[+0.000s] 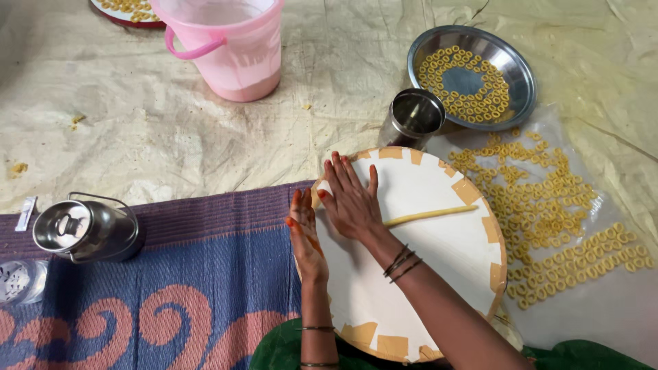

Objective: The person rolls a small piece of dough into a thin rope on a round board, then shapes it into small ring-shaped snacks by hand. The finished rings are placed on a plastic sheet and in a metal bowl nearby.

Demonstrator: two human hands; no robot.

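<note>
I am wearing orange-red polish on my nails, on both my left hand (305, 236) and my right hand (353, 202). Several thin dark bangles are circling my right wrist; two thin ones are showing on my left forearm. Both arms are bare of sleeves. Green cloth is covering my lap.
</note>
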